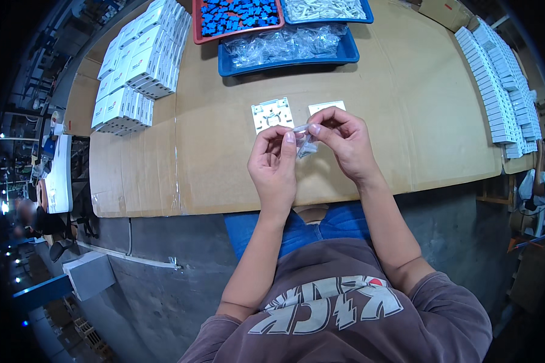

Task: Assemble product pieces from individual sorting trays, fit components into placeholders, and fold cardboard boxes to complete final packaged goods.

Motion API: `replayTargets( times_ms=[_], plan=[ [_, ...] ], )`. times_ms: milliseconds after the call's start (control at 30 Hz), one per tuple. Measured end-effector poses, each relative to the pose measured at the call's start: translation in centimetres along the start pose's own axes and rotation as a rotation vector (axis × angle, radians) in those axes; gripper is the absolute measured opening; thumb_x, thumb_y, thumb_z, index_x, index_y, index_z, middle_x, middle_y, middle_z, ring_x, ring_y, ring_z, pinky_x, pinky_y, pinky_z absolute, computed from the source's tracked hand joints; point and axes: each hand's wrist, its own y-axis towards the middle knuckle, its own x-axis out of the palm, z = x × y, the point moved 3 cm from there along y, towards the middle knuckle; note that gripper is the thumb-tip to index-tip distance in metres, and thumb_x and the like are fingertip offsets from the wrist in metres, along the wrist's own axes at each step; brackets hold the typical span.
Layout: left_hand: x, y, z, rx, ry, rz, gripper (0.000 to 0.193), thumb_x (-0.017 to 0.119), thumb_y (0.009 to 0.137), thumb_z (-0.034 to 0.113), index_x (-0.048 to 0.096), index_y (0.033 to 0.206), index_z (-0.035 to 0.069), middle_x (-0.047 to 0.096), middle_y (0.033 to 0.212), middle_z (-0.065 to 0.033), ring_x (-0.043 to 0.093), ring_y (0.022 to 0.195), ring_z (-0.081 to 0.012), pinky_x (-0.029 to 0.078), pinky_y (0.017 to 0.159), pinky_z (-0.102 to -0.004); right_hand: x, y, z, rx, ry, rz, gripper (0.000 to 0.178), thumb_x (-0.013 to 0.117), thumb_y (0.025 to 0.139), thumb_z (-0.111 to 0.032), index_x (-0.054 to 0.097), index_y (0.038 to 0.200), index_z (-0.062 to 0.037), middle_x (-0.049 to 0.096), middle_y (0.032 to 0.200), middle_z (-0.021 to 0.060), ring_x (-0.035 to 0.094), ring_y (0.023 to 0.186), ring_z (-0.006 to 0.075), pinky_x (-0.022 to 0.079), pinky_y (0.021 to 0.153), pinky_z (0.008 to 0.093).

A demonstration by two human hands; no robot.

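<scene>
Between my two hands hangs a small clear plastic bag (307, 149), with small parts I cannot make out inside. My left hand (274, 160) pinches one side of its top edge between thumb and fingers. The other side is pinched by my right hand (346, 142). Just beyond my left hand, a white plastic plate (272, 114) with cut-outs lies flat on the cardboard-covered table (224, 151). A second white piece (327, 106) lies behind my right hand, which partly hides it.
At the far side stand a red tray (239, 35) of blue parts, a blue tray (284, 68) of clear bags, and another blue tray (345, 20) of white pieces. White boxes (140, 63) are stacked at left; white units (493, 91) line the right edge.
</scene>
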Motion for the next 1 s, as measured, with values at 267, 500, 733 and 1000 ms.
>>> replayTargets(
  times_ms=[267,500,733,1000],
  plan=[
    [-0.4,0.0,-0.1,-0.045,0.054,-0.055,0.016,0.068,0.103,0.008,0.064,0.114,-0.003,0.070,0.104,-0.0065,0.067,0.098,-0.0102,0.053,0.085,-0.0245,0.1,0.1,0.1,0.030,0.029,-0.042,0.011,0.072,0.098,-0.003,0.069,0.107,0.0012,0.070,0.102,0.0049,0.067,0.093,0.0097,0.056,0.084,0.0255],
    [-0.2,0.0,-0.2,-0.032,0.044,-0.081,0.016,0.071,0.101,0.007,0.066,0.112,-0.002,0.071,0.102,-0.0048,0.066,0.094,-0.0096,0.053,0.085,-0.0256,0.2,-0.1,0.1,0.003,-0.020,-0.085,0.011,0.070,0.098,-0.003,0.068,0.108,0.0010,0.069,0.104,0.0037,0.065,0.095,0.0079,0.055,0.083,0.0243],
    [-0.9,0.4,-0.2,-0.091,0.075,-0.089,0.013,0.074,0.099,0.008,0.070,0.107,-0.001,0.072,0.100,-0.0038,0.066,0.094,-0.0097,0.052,0.086,-0.0245,0.6,-0.2,-0.7,0.051,-0.046,-0.092,0.006,0.072,0.095,-0.003,0.071,0.100,-0.0001,0.067,0.099,0.0020,0.062,0.093,0.0095,0.051,0.084,0.0258],
    [-1.7,0.8,-0.3,-0.056,0.157,-0.219,0.018,0.074,0.100,0.013,0.071,0.110,-0.002,0.072,0.099,-0.0056,0.066,0.093,-0.0101,0.052,0.088,-0.0279,-1.4,-0.1,-0.1,0.024,0.039,-0.168,0.007,0.074,0.093,-0.001,0.076,0.099,0.0004,0.074,0.100,0.0070,0.067,0.095,0.0140,0.053,0.090,0.0294]
  ],
)
